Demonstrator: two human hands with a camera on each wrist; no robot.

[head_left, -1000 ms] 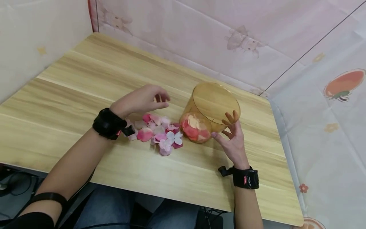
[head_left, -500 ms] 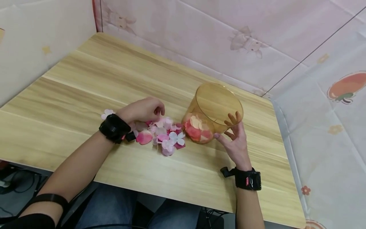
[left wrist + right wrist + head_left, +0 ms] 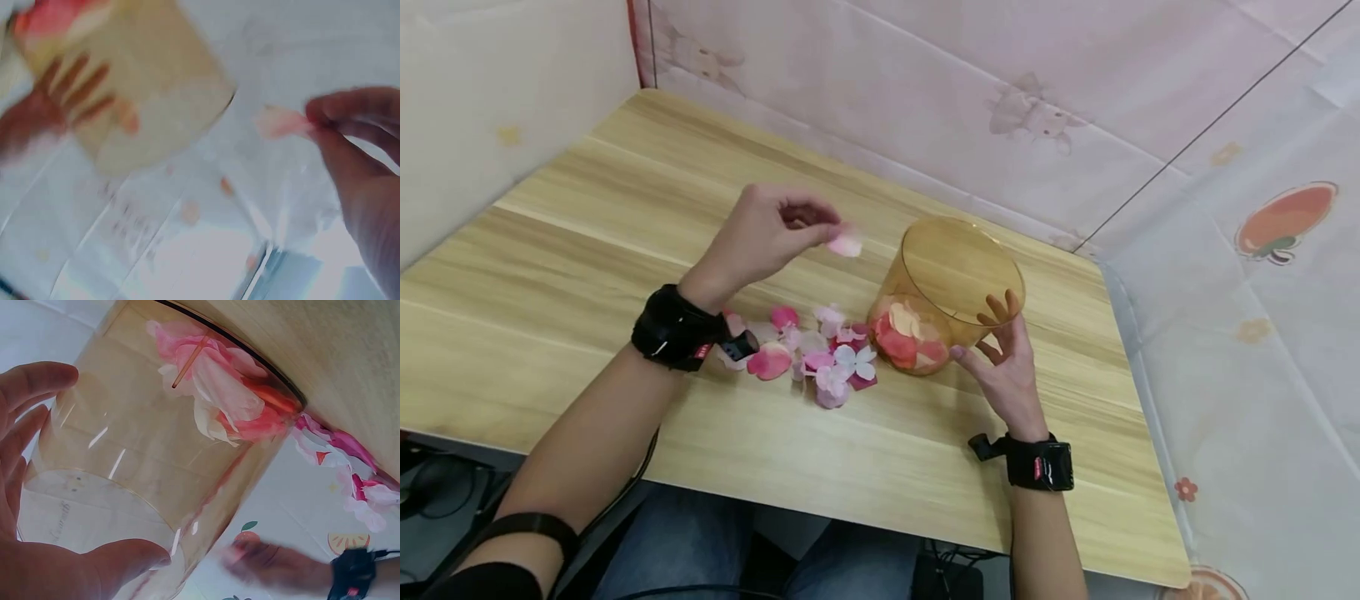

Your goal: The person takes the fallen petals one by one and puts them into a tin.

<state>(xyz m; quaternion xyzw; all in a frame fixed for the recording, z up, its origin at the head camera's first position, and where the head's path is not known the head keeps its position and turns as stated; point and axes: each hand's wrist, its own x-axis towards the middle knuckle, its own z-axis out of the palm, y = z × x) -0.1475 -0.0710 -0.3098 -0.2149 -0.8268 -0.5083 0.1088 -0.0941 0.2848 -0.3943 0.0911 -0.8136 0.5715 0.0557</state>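
My left hand is raised above the left of the table, thumb and fingertips pinching a pale pink flower petal. That petal shows blurred in the left wrist view. My right hand holds a clear amber cylindrical container, thumb on the near side and fingers spread round its wall. The open rim faces up. Inside, at the bottom, lie coral, pink and cream petals and a thin brownish stem. Left of the container, a loose pile of pink, white and magenta petals lies on the table.
The wood-patterned table meets hanging pale printed cloths behind and at both sides. Its front edge runs just above the person's legs. Black camera straps circle both wrists.
My left hand dipped into the petal pile, then rose up and away with a pale pink petal between its fingertips. My right hand and the container stay in place.
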